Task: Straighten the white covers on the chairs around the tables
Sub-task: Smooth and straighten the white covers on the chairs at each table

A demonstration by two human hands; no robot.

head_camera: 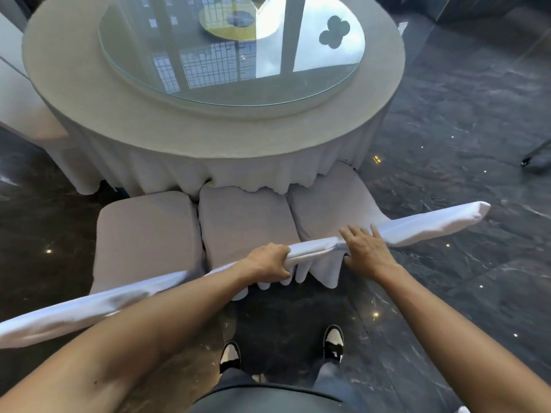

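Three chairs dressed in white fabric covers are seen from above, pushed side by side against a round table (89,84) draped in a pale pleated cloth. A circular glass turntable (334,81) is carried on the tabletop, and windows are mirrored in it. The top edge of the middle chair's white cover (310,248) is gripped by the left hand (268,262), whose fingers are curled closed around the fabric-wrapped backrest. The right hand (365,248) is laid flat and open, fingers spread, on the top edge of the right chair's cover (432,223), just where the two backrests meet. The hands are held near each other but not touching. A bunch of loose white cloth (325,271) is seen hanging between them; which chair it belongs to cannot be told for certain. The left chair's covered backrest (74,311) is partly hidden by the left forearm. The three padded seats (244,216) are tucked under the table skirt. Below, two black-and-white shoes (334,342) are planted on a dark, glossy marbled floor (447,129).
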